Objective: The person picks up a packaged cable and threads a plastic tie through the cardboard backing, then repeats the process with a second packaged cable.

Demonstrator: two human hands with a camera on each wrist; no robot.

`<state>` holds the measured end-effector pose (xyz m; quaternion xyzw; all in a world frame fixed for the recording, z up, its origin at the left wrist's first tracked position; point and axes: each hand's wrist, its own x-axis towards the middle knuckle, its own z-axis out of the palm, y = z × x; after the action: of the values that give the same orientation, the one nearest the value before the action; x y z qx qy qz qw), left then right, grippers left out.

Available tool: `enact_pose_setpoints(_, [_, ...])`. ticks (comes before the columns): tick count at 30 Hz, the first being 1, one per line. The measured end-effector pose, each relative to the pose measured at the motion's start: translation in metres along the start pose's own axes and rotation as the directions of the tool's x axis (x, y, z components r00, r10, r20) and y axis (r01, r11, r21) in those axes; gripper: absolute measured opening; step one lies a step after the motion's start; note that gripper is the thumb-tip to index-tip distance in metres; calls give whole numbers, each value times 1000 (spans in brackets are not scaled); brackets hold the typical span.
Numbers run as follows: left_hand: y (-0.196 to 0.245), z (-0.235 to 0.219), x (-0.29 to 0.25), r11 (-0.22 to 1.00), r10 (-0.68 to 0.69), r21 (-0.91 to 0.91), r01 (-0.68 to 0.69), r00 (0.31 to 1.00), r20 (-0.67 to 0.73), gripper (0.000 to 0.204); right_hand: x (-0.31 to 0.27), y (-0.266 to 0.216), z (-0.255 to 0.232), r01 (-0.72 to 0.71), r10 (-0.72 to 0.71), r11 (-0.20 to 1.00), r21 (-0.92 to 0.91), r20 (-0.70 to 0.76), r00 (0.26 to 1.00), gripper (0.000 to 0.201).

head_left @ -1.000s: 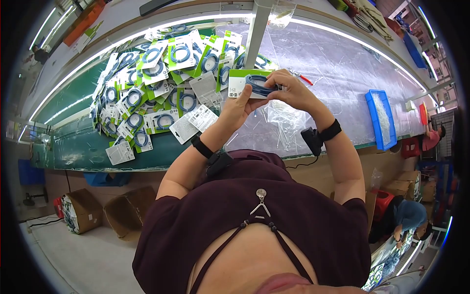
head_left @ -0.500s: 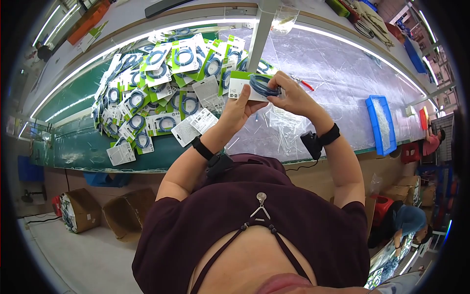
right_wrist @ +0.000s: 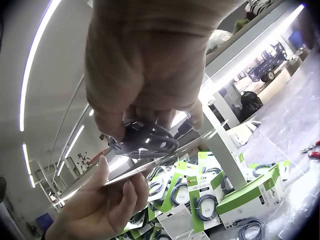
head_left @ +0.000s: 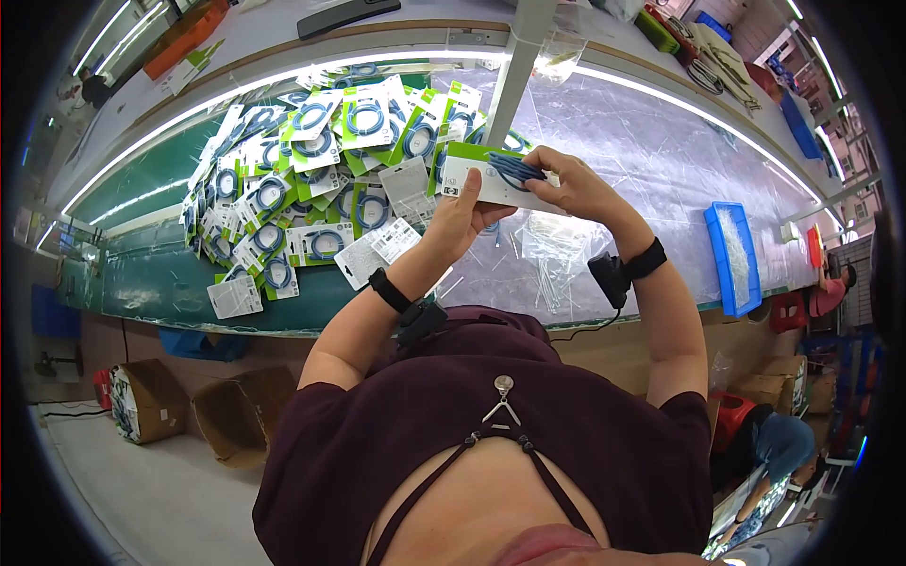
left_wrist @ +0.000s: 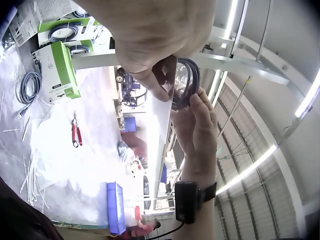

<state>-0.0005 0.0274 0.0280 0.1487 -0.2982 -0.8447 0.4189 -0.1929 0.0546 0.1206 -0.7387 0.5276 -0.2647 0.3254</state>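
My left hand (head_left: 460, 221) is holding the white-and-green card (head_left: 469, 170) by its near left part, the thumb lying along the printed face and the fingers curling behind. My right hand (head_left: 578, 189) is pinching the blue cable coil (head_left: 514, 172) against that same face, thumb and fingertips closing on its right-hand end. I am holding both up in front of my chest, above the workbench (head_left: 651, 141).

The card's long axis is running left to right across me, its right end slanting a little nearer my body. Its green band is lying along the far edge, and the small dark printed square is sitting at the left end. The printed face is turning up toward my head; from the right wrist the card is showing almost edge-on. The coil is making a flattened loop, its long axis sloping from far left to near right.

To my left, the pile of carded cables (head_left: 321, 170) is spreading over the bench. Loose white strips (head_left: 549, 274) are lying nearer me, below my right hand, and the blue tray (head_left: 744, 307) is standing well apart on the right.
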Motion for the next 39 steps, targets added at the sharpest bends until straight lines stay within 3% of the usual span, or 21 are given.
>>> enact_pose_setpoints(12, [11, 6, -2, 999, 39, -2, -39, 999, 16, 35, 5, 4, -1, 90, -91, 996, 19, 50, 995, 25])
enact_pose_setpoints(16, [8, 7, -2, 993, 34, 110, -35, 999, 15, 30, 10, 6, -2, 97, -99, 994, 45, 45, 994, 22])
enact_pose_setpoints(20, [5, 6, 1, 997, 53, 56, -53, 999, 12, 28, 13, -1, -4, 3, -8, 999, 52, 107, 994, 20])
enact_pose_setpoints(24, [4, 2, 2, 994, 51, 91, -52, 999, 18, 28, 16, -2, -5, 10, -15, 999, 34, 130, 991, 19])
enact_pose_setpoints(29, [2, 5, -1, 991, 84, 102, -84, 996, 8, 28, 18, 0, 1, 53, -65, 992, 117, 101, 993, 18])
enact_pose_setpoints(33, [-1, 4, 0, 983, 109, 150, -108, 994, 1, 30, 18, -4, 4, -29, 23, 996, 88, 72, 997, 15])
enact_pose_setpoints(36, [-8, 4, -1, 961, 158, 231, -153, 987, -4, 30, 18, 1, 8, 156, -145, 971, -182, 75, 987, 13])
enact_pose_setpoints(37, [-10, 4, -1, 929, 208, 316, -192, 978, -19, 30, 17, 1, 12, 157, -145, 971, -183, 72, 987, 13])
enact_pose_setpoints(39, [-12, 4, -2, 840, 310, 478, -256, 950, -35, 31, 12, -4, 25, 242, -281, 906, -347, -65, 958, 14])
